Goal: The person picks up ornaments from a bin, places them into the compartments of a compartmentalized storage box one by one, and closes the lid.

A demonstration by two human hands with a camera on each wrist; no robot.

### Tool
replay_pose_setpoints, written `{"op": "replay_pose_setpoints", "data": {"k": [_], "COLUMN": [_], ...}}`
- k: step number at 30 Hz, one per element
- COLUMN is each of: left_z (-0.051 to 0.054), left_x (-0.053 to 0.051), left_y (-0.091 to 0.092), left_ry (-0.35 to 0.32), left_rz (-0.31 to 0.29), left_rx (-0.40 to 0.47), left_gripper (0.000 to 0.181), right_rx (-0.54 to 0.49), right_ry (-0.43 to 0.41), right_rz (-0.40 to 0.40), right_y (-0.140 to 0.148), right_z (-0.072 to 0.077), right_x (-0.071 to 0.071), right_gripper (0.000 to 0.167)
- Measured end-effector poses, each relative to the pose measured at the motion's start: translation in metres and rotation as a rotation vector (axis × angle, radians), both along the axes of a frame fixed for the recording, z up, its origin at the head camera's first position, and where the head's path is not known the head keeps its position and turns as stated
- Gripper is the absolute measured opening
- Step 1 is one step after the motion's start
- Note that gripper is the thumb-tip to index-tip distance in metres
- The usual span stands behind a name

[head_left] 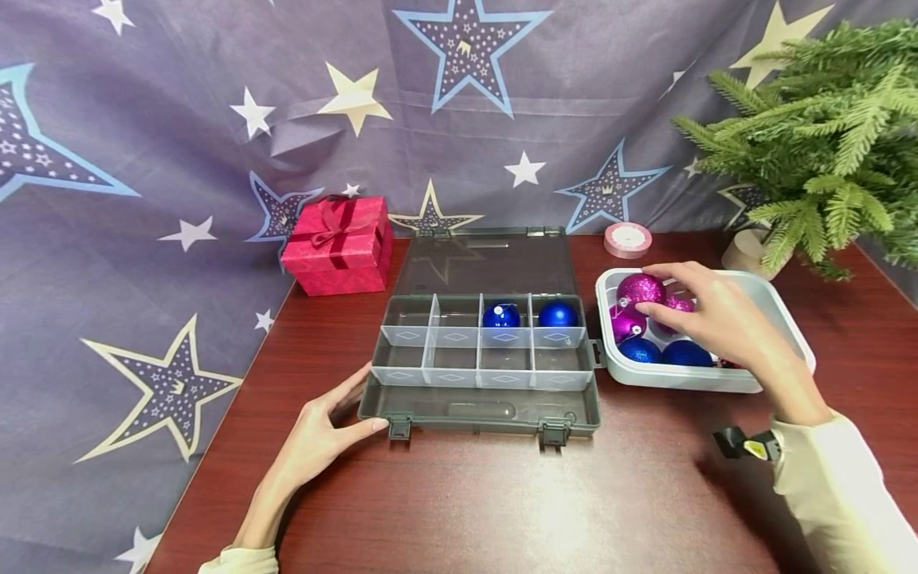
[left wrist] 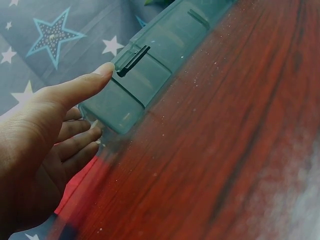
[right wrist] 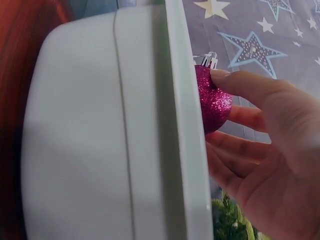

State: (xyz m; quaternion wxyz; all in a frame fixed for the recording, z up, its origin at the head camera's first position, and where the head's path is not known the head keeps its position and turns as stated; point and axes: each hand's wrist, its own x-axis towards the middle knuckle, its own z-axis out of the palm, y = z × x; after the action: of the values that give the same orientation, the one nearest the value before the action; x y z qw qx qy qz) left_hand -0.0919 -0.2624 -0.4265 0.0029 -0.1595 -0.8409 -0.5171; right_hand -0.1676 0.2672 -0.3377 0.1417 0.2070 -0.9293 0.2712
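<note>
Holds in the right hand (head_left: 720, 315) a glittery magenta ball (head_left: 641, 288), pinched between thumb and fingertips over the far left corner of a pale tub (head_left: 681, 379). Shows, in the right wrist view, a silver cap (right wrist: 210, 61) just beside the thumb, and glittery surface above the tub rim; is hidden lower down by the tub wall, so cannot tell whether lifted clear of the contents. Spreads the left hand (head_left: 315, 430) wide at the near left corner of a gray divided box (head_left: 423, 408), with thumb at the front edge and fingers along the side. Lies well apart from the left hand, with the divided box between.

Includes in the tub, under and near the right hand, a smooth magenta ball (head_left: 620, 324), a second glittery magenta ball (head_left: 680, 304) partly behind the fingers, a glittery blue ball (head_left: 638, 351) and a dark blue ball (head_left: 684, 354). Contains in the back row of the divided box a shiny blue ball (head_left: 500, 317), third from left, and a matte blue ball (head_left: 558, 314), fourth. Shows behind, on the table (head_left: 473, 510), a red gift box (head_left: 337, 247) at left and a pink ribbon roll (head_left: 627, 241) behind the tub.
</note>
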Motion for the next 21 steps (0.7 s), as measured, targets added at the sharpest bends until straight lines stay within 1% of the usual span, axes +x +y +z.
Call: {"op": "replay_pose_setpoints", "data": {"k": [4,7,12,21], "left_z": [0.0,-0.001,0.0,0.0], "left_x": [0.0,0.0,0.0,0.0], "left_y": [0.0,0.0,0.0,0.0], "left_ry": [-0.005,-0.005,-0.003,-0.005], "left_rz": [0.002,0.001,0.006,0.009], "left_rx": [0.005,0.005,-0.004,-0.004], "left_gripper": [0.08,0.08,0.08,0.08], "right_rx": [-0.024,-0.051,-0.077,-0.068], "right_ry": [-0.045,-0.055,-0.04,-0.047], "right_rz": [0.029,0.046,0.072,0.111], "right_y": [-0.009,-0.014,-0.022,-0.044], "right_z": [0.001,0.002,0.004,0.008], "right_x": [-0.002,-0.004,-0.006,-0.011], "right_gripper": [0.047,0.047,0.047,0.046]}}
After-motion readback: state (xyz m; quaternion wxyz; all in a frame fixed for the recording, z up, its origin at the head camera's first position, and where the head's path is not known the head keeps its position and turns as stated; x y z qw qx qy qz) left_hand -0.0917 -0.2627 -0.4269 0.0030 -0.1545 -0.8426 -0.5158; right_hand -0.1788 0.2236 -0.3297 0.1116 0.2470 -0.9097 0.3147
